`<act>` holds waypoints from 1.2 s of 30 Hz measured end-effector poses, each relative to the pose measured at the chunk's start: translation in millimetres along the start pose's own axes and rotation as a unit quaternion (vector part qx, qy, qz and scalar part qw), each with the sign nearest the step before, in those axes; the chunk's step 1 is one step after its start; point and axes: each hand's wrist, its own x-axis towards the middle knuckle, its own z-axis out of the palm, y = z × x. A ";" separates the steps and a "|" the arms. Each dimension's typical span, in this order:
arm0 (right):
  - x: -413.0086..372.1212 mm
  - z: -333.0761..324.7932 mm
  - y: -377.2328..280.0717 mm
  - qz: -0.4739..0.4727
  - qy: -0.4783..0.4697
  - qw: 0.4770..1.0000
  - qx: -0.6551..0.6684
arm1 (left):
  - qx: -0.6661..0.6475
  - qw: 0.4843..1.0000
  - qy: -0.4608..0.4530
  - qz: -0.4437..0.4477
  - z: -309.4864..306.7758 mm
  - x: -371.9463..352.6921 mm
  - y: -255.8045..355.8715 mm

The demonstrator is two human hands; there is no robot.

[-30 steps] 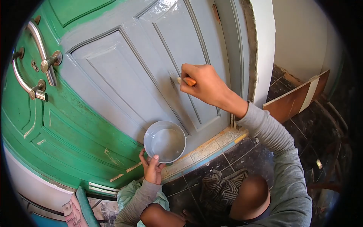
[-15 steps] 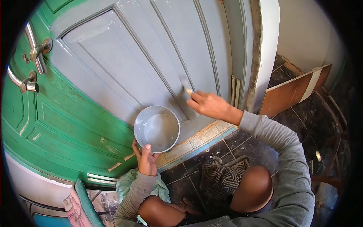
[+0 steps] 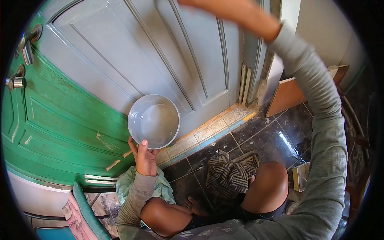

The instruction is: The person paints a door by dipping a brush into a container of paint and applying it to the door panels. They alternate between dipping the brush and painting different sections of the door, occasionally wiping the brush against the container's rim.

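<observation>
Bowl (image 3: 159, 122) sits in the left hand (image 3: 146, 161), well apart from the right hand (image 3: 218, 5), whose grip I cannot tell.

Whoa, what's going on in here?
Someone is down low by a door that's part grey, part green. Their left grip holds a round tub in front of it. Their right grip is blurred at the picture's top edge, so I can't tell what's in it. A patterned cloth lies on the dark tiles beside a bent knee.
</observation>
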 end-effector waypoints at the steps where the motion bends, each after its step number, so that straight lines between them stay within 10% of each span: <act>1: -28.2 26.4 -25.9 -0.049 -0.033 0.998 0.031 | -0.001 1.000 -0.001 0.000 -0.1 -0.8 1.3; 7: -156.1 65.5 -214.2 -0.086 -0.365 0.903 0.208 | -0.025 0.999 -0.013 0.020 0.9 -8.4 7.8; 13: -66.6 42.5 -91.2 0.148 -0.222 0.944 0.196 | 0.035 0.999 -0.016 0.017 -14.6 -6.3 4.1; 21: -28.9 0.5 -45.3 0.039 -0.018 0.997 -0.059 | -0.022 1.000 -0.010 0.012 -9.0 -9.3 10.0; 29: -181.6 83.7 -238.6 0.038 -0.242 0.954 0.172 | -0.012 0.999 0.006 0.029 -21.4 -19.4 13.4; 36: -225.5 106.9 -267.7 0.002 -0.315 0.918 0.241 | 0.011 0.999 -0.016 0.037 -20.8 -23.6 18.4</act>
